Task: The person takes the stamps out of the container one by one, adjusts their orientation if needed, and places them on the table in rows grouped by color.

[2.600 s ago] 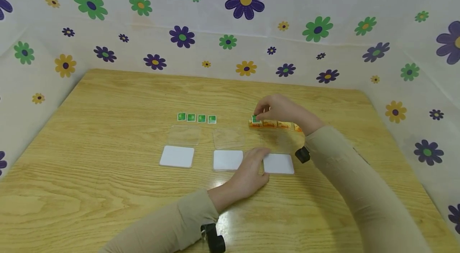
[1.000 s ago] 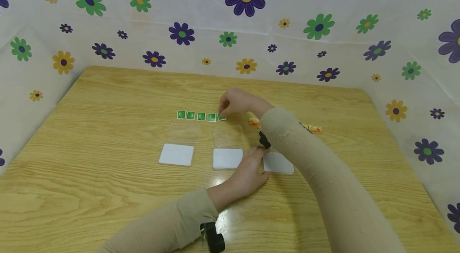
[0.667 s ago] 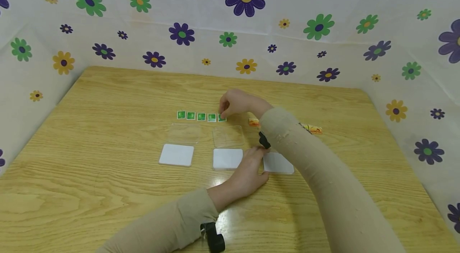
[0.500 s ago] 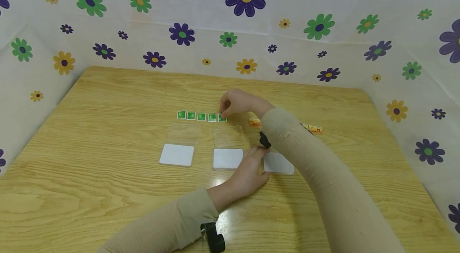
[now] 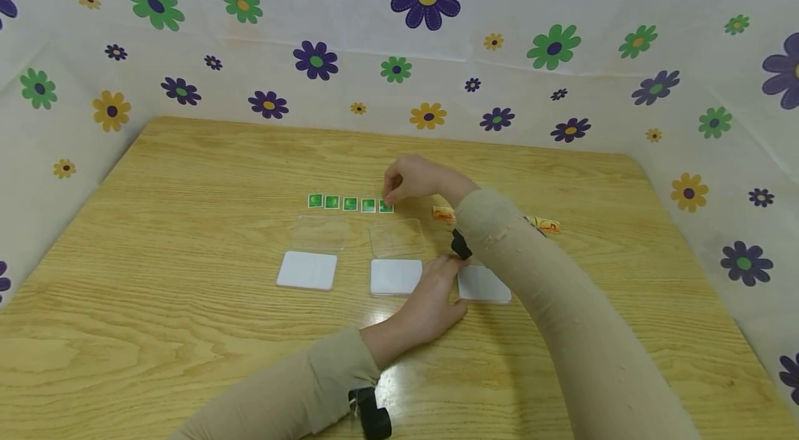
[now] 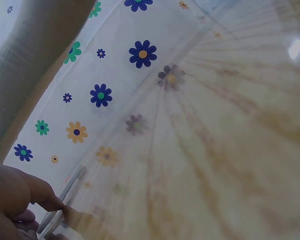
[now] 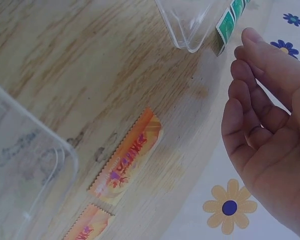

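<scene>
Small green stamps [image 5: 332, 202] lie in a row on the table, also partly seen in the right wrist view. My right hand [image 5: 415, 178] is at the right end of that row and pinches the edge of the last green stamp [image 5: 386, 207] between thumb and fingertip. In the right wrist view, the curled fingers of the right hand [image 7: 270, 105] show close beside it. My left hand [image 5: 431, 305] rests at the left end of the rightmost white card [image 5: 483, 284], with a finger near its top corner and the thumb near its bottom corner.
Two more white cards [image 5: 306, 270] lie to the left, with clear plastic pieces [image 5: 396, 239] behind them. Orange stamps [image 5: 444, 214] form a row at right, partly hidden by my right sleeve. A flower-printed cloth [image 5: 374, 23] borders the wooden table [image 5: 187, 218].
My right hand has carried a green stamp left from above the orange stamps to the end of the green row. Lately it has only shifted slightly; the left hand has stayed put.
</scene>
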A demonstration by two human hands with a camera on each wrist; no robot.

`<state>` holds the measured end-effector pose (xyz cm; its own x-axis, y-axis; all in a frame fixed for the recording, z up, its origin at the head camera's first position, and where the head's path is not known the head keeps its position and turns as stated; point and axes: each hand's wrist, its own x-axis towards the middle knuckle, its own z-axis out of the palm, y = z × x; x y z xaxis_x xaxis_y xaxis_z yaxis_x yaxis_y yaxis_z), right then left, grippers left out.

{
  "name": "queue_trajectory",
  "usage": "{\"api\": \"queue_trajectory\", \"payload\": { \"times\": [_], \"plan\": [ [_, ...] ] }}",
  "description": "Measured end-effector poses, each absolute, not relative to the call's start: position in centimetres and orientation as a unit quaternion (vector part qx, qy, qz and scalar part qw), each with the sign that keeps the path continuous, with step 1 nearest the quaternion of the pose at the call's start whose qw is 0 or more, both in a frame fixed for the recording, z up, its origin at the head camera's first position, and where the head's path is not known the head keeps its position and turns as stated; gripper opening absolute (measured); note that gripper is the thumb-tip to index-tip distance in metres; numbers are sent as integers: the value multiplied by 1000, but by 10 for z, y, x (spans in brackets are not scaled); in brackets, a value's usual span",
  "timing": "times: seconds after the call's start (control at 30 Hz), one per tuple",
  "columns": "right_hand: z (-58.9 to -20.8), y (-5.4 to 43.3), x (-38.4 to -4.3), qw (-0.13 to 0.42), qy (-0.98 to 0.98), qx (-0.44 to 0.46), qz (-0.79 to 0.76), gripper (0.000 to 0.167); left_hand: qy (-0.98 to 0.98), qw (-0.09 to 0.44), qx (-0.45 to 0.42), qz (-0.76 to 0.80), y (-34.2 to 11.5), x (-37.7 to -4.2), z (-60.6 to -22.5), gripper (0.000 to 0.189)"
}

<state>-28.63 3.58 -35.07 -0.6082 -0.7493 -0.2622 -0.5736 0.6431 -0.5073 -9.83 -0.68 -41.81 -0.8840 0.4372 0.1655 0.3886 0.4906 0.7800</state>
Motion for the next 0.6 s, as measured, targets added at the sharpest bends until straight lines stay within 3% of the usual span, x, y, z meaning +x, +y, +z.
{"api": "queue_trajectory", "payload": {
  "times": [0.6],
  "plan": [
    [-334, 91, -271, 173, 875, -372, -257, 10, 872, 51, 220, 435, -6, -95, -416, 58]
  ]
}}
